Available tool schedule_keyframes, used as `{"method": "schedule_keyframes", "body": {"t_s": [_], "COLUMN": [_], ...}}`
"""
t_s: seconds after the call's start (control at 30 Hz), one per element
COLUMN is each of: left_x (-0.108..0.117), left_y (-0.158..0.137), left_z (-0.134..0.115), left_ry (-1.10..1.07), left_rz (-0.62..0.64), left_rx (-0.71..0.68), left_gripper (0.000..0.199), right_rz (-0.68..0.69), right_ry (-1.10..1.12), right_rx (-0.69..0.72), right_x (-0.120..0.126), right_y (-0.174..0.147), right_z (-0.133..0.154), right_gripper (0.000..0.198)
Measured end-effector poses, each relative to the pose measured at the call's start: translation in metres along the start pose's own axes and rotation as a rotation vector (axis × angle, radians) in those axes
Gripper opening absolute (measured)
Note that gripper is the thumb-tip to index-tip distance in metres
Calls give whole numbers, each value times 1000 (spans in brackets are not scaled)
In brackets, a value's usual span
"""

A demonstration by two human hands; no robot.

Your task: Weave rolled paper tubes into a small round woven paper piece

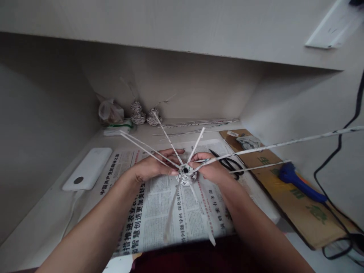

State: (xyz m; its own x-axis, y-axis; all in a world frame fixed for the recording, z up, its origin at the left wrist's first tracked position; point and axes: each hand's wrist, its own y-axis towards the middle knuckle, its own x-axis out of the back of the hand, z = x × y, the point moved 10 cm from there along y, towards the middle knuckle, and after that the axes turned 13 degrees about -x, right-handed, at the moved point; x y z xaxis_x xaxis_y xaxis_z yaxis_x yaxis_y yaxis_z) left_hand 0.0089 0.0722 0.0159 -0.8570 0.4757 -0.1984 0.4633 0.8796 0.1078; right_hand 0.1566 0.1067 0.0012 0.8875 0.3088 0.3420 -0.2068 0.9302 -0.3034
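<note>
A small round weave of rolled newspaper strips (187, 177) stands between my hands, with a dark hole in its top. Several paper rods (167, 136) stick out from it like spokes, some up and away, two down toward me. My left hand (157, 163) grips the weave's left side, thumb at the rim and fingers behind the spokes. On the other side, my right hand (209, 167) pinches a long paper strip (273, 146) near the rim; this strip runs far out to the right. The fingertips are partly hidden by the rods.
Newspaper (159, 212) covers the table. Black scissors (230, 163) lie right of my hand, by a cardboard sheet (264, 182) bearing a blue glue gun (301, 182). A white power bank (88, 168) lies left. Two woven gourd shapes (138, 113) and loose rods (196, 123) are behind, under a low shelf (182, 30).
</note>
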Motion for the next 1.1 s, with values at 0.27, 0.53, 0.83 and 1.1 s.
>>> {"method": "schedule_keyframes", "body": {"t_s": [0.27,0.53,0.83,1.1], "left_x": [3,9,12,16], "left_y": [3,7,9,8], "left_z": [6,20,9,9], "left_ry": [30,113,280,271], "left_rz": [-10,-149,-430,-457], "left_rx": [22,40,-186,-237], "left_gripper": [53,39,25,27], "right_rz": [16,37,5,-12], "right_ry": [64,58,42,48], "right_rx": [2,94,121,73], "right_x": [-6,-10,-9,-3], "right_y": [-4,-7,-5,-5], "right_z": [6,11,15,12], "right_gripper": [16,18,19,15]}}
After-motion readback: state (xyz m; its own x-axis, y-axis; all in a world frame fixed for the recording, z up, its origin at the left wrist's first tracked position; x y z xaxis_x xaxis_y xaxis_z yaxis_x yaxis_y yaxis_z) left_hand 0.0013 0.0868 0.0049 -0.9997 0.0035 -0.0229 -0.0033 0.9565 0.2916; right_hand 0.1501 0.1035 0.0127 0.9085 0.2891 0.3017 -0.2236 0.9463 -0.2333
